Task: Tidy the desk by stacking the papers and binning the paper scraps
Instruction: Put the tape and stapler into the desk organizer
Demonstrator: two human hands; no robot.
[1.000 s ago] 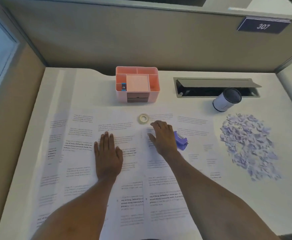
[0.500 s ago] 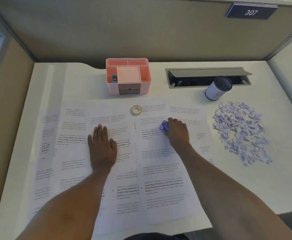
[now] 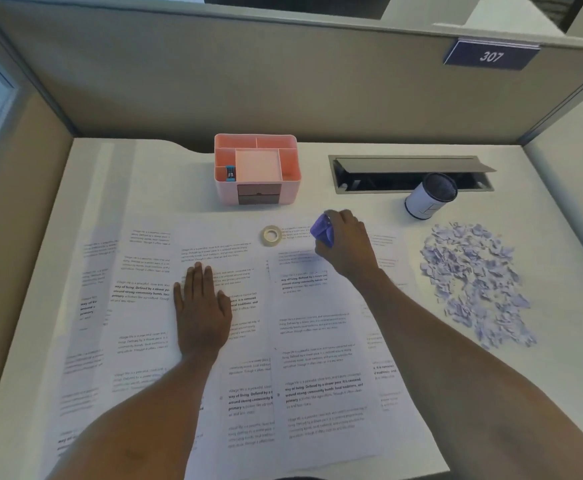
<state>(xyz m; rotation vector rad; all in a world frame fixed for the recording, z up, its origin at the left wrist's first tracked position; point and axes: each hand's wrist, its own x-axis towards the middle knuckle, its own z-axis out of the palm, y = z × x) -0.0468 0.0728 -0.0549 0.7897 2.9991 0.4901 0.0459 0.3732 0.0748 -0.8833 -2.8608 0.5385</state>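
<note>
Several printed white papers lie spread and overlapping across the desk. My left hand rests flat on them, fingers straight. Above the papers, my right hand grips a small purple stapler, lifted just off the sheets. A heap of pale purple paper scraps covers the desk at the right. A small white cylindrical bin with a dark rim lies tilted just behind the scraps.
A pink desk organizer stands at the back centre. A roll of clear tape sits on the papers in front of it. A grey cable hatch is open at the back right. Partition walls enclose the desk.
My right hand closed round the purple stapler, lifted it off the papers and moved it toward the back of the desk. My left hand stayed flat.
</note>
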